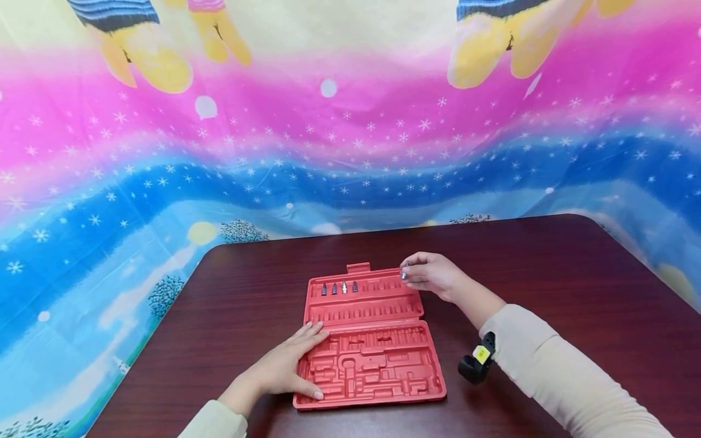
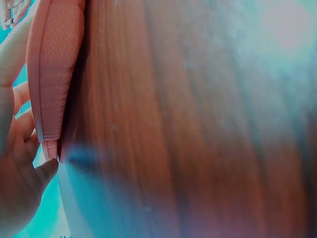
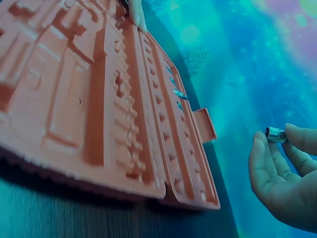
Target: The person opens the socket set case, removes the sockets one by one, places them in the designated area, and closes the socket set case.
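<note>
A red plastic tool case (image 1: 378, 398) lies unfolded on the table, its moulded slots facing up. My left hand (image 1: 287, 362) rests on the case's left side, fingers near the hinge and thumb on the near half. Above the far right corner of the lid half, my right hand (image 1: 435, 277) pinches a small silver socket (image 3: 275, 135) between thumb and fingers. The right wrist view shows the socket held apart from the case, its hollow end toward the slots. Several bits (image 1: 344, 287) stand in a row in the lid's far slots; one is silvery, the others dark.
The dark wood table (image 1: 526, 267) carries the case and has a rounded far right corner. A printed cloth (image 1: 350, 146) hangs behind it. On my right wrist sits a black strap mount (image 1: 477, 360) with a yellow label.
</note>
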A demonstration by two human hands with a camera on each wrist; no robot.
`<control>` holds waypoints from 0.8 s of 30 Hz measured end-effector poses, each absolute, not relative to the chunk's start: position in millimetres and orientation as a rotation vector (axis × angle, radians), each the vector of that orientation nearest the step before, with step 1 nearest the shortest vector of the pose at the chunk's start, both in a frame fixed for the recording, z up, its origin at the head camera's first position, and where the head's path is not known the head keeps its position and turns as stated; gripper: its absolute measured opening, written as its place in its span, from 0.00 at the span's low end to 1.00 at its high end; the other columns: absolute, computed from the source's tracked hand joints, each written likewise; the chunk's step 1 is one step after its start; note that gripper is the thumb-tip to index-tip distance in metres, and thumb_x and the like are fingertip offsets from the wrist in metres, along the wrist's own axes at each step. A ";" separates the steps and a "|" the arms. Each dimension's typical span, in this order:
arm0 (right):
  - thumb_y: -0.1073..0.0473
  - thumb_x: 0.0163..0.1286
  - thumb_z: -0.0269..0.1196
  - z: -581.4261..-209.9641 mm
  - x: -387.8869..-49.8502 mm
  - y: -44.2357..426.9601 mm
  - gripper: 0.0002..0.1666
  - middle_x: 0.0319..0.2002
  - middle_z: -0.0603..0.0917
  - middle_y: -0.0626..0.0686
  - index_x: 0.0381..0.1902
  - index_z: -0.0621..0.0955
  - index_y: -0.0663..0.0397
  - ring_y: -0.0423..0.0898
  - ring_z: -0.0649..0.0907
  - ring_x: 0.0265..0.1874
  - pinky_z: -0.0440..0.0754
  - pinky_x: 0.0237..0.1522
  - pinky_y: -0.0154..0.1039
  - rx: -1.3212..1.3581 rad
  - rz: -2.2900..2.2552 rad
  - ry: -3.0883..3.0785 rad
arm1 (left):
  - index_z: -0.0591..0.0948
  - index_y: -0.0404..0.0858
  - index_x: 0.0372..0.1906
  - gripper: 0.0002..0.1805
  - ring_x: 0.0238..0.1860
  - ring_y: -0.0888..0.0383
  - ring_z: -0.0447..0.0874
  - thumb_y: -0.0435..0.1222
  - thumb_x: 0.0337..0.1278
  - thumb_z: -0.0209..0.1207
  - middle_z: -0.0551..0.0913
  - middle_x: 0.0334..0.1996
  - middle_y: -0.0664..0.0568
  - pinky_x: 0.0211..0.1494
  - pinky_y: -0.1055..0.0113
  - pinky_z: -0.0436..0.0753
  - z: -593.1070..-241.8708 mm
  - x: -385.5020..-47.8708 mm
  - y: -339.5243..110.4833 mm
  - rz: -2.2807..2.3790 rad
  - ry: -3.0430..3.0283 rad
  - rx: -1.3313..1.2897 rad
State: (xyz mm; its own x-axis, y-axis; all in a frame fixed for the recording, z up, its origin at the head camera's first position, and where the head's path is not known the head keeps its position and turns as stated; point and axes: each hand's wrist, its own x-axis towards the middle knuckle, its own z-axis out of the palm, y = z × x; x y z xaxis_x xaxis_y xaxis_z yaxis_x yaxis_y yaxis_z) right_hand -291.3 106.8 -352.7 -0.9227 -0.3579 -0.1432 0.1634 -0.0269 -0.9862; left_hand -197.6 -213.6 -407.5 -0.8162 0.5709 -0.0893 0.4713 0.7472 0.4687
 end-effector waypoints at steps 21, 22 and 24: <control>0.62 0.63 0.53 -360.9 -271.2 171.8 0.21 0.37 0.76 0.55 0.48 0.65 0.74 0.49 0.78 0.40 0.74 0.43 0.42 -0.142 -1.929 2.087 | 0.57 0.45 0.64 0.55 0.65 0.51 0.40 0.65 0.23 0.59 0.50 0.65 0.51 0.58 0.50 0.57 -404.2 -196.3 -213.3 0.602 2.715 0.832; 0.61 0.63 0.53 -360.9 -270.5 175.0 0.21 0.37 0.76 0.54 0.47 0.65 0.74 0.48 0.78 0.40 0.74 0.43 0.42 -0.144 -1.919 2.105 | 0.57 0.45 0.64 0.55 0.65 0.51 0.41 0.65 0.24 0.59 0.50 0.65 0.51 0.58 0.50 0.57 -404.3 -196.4 -213.3 0.603 2.716 0.833; 0.60 0.63 0.54 -360.8 -269.0 181.3 0.21 0.36 0.77 0.52 0.47 0.66 0.73 0.47 0.78 0.39 0.74 0.43 0.42 -0.142 -1.902 2.134 | 0.57 0.45 0.64 0.55 0.65 0.51 0.40 0.65 0.24 0.59 0.50 0.65 0.51 0.57 0.50 0.57 -404.5 -196.4 -213.2 0.603 2.716 0.834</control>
